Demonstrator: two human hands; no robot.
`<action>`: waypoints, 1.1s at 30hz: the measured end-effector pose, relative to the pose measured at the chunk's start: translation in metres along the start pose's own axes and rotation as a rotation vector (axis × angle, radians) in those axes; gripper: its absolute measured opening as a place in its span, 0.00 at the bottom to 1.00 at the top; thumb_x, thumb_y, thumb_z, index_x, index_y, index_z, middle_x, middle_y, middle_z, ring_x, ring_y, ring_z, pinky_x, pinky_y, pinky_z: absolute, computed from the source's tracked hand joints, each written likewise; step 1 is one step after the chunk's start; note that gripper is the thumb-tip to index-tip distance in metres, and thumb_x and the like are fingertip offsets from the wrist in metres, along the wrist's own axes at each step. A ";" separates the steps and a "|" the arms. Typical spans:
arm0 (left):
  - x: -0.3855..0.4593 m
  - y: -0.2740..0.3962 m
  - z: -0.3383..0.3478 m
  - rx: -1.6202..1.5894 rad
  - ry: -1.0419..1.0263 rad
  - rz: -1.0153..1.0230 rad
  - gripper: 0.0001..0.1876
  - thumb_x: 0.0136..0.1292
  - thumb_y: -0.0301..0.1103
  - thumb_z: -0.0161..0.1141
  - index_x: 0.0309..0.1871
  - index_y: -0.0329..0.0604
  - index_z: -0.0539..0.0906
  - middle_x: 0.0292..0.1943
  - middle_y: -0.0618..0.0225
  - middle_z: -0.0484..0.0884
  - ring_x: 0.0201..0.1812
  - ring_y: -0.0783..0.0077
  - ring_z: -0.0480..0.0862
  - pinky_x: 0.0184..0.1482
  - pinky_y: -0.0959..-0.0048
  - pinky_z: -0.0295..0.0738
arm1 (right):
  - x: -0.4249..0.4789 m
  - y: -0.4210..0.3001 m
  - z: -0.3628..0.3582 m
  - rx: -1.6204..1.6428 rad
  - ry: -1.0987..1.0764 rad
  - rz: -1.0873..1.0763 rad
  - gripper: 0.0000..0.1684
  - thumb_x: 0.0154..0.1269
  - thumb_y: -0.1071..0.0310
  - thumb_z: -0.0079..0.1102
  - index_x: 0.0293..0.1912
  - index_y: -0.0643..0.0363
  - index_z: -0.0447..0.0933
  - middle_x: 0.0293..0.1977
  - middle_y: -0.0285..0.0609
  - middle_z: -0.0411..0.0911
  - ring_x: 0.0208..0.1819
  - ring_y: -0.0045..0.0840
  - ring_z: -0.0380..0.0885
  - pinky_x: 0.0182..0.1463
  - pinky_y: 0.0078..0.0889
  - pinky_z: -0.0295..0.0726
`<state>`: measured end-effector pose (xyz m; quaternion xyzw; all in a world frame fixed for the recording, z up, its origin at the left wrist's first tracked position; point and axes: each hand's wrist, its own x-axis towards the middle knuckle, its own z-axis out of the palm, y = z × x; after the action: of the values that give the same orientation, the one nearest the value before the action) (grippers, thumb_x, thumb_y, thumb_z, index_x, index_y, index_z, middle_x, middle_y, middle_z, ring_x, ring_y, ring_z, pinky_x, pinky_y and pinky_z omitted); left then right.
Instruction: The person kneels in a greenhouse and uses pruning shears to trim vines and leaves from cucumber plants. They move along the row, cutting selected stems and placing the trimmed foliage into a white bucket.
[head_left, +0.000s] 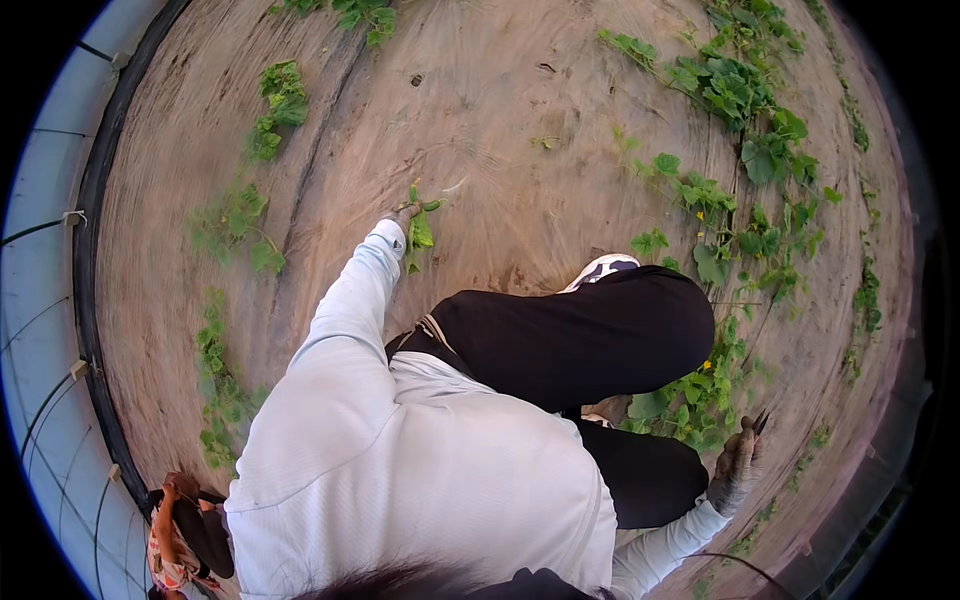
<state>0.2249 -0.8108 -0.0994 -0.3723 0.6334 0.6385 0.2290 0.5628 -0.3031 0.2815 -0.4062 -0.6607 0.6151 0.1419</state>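
My left hand (403, 215) is stretched out low over the film-covered ground. Between its fingers are small green cucumbers (427, 205), one with a yellowish tip, and a green leaf (421, 232) hangs below them. Off to the right, my right hand (735, 469) is closed around a small tool with dark pointed blades (761, 421), probably snips; the rest of it is hidden by the fingers. That hand is beside my bent knee, close to a leafy cucumber vine (694, 405) with a yellow flower.
A row of cucumber vines (731, 90) runs down the right side. Smaller plants (281, 101) grow on the left. Wrinkled plastic film (480, 135) covers the soil. A dark rail (88, 262) edges the greenhouse wall at left. Another person (184, 532) is at the lower left.
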 end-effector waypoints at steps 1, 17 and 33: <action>0.013 -0.006 -0.011 0.057 -0.008 0.005 0.15 0.57 0.41 0.64 0.43 0.43 0.82 0.31 0.67 0.83 0.27 0.67 0.81 0.29 0.68 0.74 | 0.001 0.001 0.003 0.004 0.005 0.021 0.21 0.66 0.62 0.55 0.53 0.67 0.70 0.21 0.29 0.67 0.15 0.07 0.56 0.16 0.10 0.53; -0.053 -0.077 -0.082 1.138 -0.208 -0.013 0.30 0.47 0.50 0.71 0.47 0.34 0.80 0.40 0.55 0.83 0.42 0.62 0.81 0.48 0.69 0.73 | -0.015 0.030 0.017 -0.120 0.032 0.034 0.17 0.66 0.64 0.55 0.51 0.63 0.73 0.21 0.30 0.70 0.14 0.07 0.58 0.16 0.10 0.54; -0.360 0.215 0.250 -0.417 -1.046 0.609 0.17 0.63 0.40 0.58 0.49 0.38 0.72 0.40 0.70 0.75 0.39 0.78 0.76 0.42 0.77 0.73 | -0.035 -0.021 0.089 0.078 0.077 -0.475 0.32 0.58 0.72 0.59 0.62 0.61 0.63 0.45 0.38 0.74 0.33 0.11 0.69 0.40 0.13 0.68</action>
<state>0.2365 -0.5214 0.2934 0.1484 0.3777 0.8821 0.2391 0.5159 -0.3880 0.2942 -0.2569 -0.7076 0.5736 0.3229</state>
